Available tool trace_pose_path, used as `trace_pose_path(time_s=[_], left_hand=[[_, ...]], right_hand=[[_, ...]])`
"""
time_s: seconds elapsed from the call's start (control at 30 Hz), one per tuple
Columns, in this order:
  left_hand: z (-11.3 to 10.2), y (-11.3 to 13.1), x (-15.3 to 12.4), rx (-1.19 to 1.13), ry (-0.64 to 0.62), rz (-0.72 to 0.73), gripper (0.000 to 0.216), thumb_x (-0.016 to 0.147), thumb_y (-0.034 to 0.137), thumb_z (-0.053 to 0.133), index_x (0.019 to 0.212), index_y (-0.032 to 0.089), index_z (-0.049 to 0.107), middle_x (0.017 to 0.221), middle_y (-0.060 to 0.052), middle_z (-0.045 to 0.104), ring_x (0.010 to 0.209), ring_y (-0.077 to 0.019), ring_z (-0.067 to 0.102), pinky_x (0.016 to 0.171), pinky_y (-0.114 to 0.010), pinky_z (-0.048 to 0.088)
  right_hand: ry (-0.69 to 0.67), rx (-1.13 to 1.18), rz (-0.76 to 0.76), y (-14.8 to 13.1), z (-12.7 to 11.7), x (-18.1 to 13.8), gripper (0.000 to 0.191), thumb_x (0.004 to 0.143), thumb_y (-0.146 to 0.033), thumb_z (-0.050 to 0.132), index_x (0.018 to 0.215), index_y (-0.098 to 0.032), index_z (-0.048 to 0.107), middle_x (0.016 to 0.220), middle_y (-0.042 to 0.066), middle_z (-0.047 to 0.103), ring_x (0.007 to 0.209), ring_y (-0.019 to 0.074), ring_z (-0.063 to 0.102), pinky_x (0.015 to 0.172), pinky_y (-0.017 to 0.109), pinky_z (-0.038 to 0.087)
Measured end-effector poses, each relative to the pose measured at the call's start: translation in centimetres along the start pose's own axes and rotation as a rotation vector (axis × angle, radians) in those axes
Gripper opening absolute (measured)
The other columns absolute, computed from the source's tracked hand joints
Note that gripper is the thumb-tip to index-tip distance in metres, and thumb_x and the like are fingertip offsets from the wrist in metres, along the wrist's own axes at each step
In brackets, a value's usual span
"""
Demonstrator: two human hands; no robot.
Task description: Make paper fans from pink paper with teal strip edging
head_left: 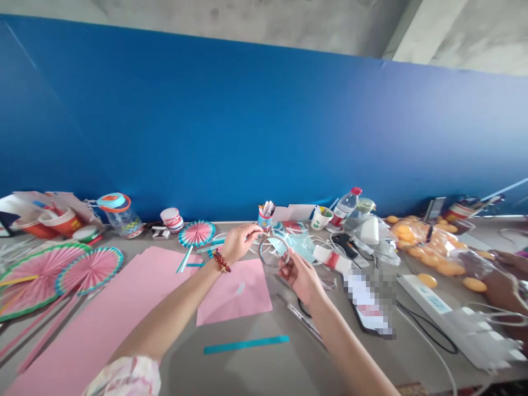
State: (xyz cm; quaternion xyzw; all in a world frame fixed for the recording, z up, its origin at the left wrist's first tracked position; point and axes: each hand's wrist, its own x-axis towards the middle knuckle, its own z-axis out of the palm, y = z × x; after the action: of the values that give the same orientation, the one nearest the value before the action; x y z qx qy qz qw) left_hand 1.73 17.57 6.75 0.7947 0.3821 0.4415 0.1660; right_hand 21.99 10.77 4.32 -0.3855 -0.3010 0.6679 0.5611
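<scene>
- Tape roll (262,256), clear, ring-shaped: held upright above the bench (247,377), beyond the small pink sheet (235,300).
- Right hand (303,275): fingers grasped the roll by its near right rim; a light grip, which might have let it slip and drop.
- Left hand (241,242): fingertips drawn together just beside the roll; whether they pinched a tape end could not be told. Any loose end risked folding onto itself.
- Blue strip (246,345): loose, nearest the wearer; a brushing sleeve (127,377) could have shifted it.
- Silver cutter (307,323): beside the right forearm, liable to be knocked; blade state unclear.
</scene>
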Motion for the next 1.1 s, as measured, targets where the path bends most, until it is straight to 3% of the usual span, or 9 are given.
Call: trace_pose_path(time_s=[0.1, 0.27, 0.33, 0.43, 0.5, 0.6, 0.83, 0.93, 1.1], left_hand=[[0.2, 0.0, 0.1, 0.025, -0.035, -0.030, 0.020, 0.095, 0.021, 0.052, 0.109, 0.020, 0.066, 0.107, -0.007, 0.072, 0.087, -0.0174, 0.069, 0.074, -0.028, 0.054], [-1.4, 1.1, -3.6, 0.071, -0.198, -0.011, 0.016, 0.092, 0.025, 0.058, 0.081, 0.020, 0.068, 0.082, -0.002, 0.070, 0.076, -0.0168, 0.066, 0.072, -0.027, 0.051], [-2.3, 1.4, -5.6, 0.081, -0.242, -0.063, 0.016, 0.094, 0.031, 0.057, 0.093, 0.020, 0.068, 0.090, -0.004, 0.071, 0.076, -0.0162, 0.066, 0.068, -0.026, 0.051], [-3.3, 2.3, -8.2, 0.034, -0.179, -0.146, 0.025, 0.095, 0.034, 0.056, 0.116, 0.022, 0.062, 0.103, -0.006, 0.069, 0.080, -0.0160, 0.067, 0.066, -0.026, 0.054], [-3.8, 3.5, -9.5, 0.052, -0.092, -0.092, 0.034, 0.095, 0.032, 0.057, 0.128, 0.023, 0.054, 0.119, -0.010, 0.064, 0.100, -0.0196, 0.065, 0.082, -0.032, 0.056], [-4.4, 5.8, -10.9, 0.139, -0.090, -0.011, 0.038, 0.095, 0.025, 0.058, 0.133, 0.025, 0.052, 0.132, -0.011, 0.056, 0.125, -0.0244, 0.052, 0.103, -0.041, 0.046], [-4.7, 8.8, -13.0, 0.131, 0.011, -0.069, 0.013, 0.094, 0.013, 0.056, 0.102, 0.022, 0.062, 0.100, -0.005, 0.062, 0.098, -0.0176, 0.061, 0.086, -0.031, 0.051], [-3.8, 9.4, -13.9, 0.076, 0.055, -0.110, 0.012, 0.094, 0.013, 0.057, 0.102, 0.022, 0.060, 0.100, -0.005, 0.064, 0.098, -0.0177, 0.063, 0.088, -0.031, 0.052], [-2.2, 9.9, -15.1, 0.052, 0.166, -0.183, 0.014, 0.094, 0.013, 0.057, 0.103, 0.023, 0.059, 0.100, -0.005, 0.066, 0.097, -0.0187, 0.065, 0.088, -0.033, 0.053]], right_hand=[[0.028, 0.020, -0.030, 0.0, -0.8, 0.0, 0.037, 0.070, -0.047, 0.084, 0.077, -0.020, 0.061, 0.066, -0.002, 0.063, 0.049, 0.0073, 0.045, 0.053, 0.022, 0.047], [0.003, -0.129, -0.120, -0.1, -1.9, -1.4, 0.032, 0.079, -0.049, 0.075, 0.078, -0.020, 0.061, 0.069, -0.002, 0.062, 0.052, 0.0075, 0.043, 0.055, 0.022, 0.045], [-0.059, -0.304, -0.170, -0.1, -1.8, -2.4, 0.033, 0.085, -0.050, 0.069, 0.075, -0.019, 0.060, 0.071, -0.001, 0.062, 0.053, 0.0080, 0.044, 0.056, 0.022, 0.044], [-0.206, -0.591, -0.206, 0.3, -1.0, -3.8, 0.032, 0.091, -0.049, 0.062, 0.077, -0.019, 0.061, 0.072, 0.001, 0.062, 0.060, 0.0110, 0.051, 0.058, 0.023, 0.043], [-0.314, -0.737, -0.219, 0.8, -0.1, -4.6, 0.031, 0.094, -0.047, 0.057, 0.081, -0.019, 0.062, 0.073, 0.001, 0.062, 0.065, 0.0132, 0.055, 0.060, 0.024, 0.044], [-0.407, -0.906, -0.275, 1.4, 1.1, -5.7, 0.024, 0.097, -0.040, 0.052, 0.087, -0.020, 0.063, 0.076, 0.001, 0.063, 0.069, 0.0140, 0.056, 0.063, 0.025, 0.043], [-0.402, -1.127, -0.667, 1.9, 2.7, -7.8, 0.009, 0.096, -0.025, 0.056, 0.092, -0.021, 0.062, 0.075, 0.001, 0.063, 0.070, 0.0150, 0.057, 0.066, 0.026, 0.042], [-0.388, -1.173, -0.808, 2.4, 3.0, -8.2, 0.005, 0.095, -0.019, 0.057, 0.094, -0.021, 0.061, 0.078, 0.003, 0.067, 0.071, 0.0167, 0.058, 0.068, 0.028, 0.043], [-0.375, -1.244, -0.894, 3.6, 3.3, -8.4, 0.008, 0.095, -0.016, 0.056, 0.096, -0.021, 0.061, 0.082, 0.006, 0.070, 0.069, 0.0185, 0.059, 0.066, 0.030, 0.044]])
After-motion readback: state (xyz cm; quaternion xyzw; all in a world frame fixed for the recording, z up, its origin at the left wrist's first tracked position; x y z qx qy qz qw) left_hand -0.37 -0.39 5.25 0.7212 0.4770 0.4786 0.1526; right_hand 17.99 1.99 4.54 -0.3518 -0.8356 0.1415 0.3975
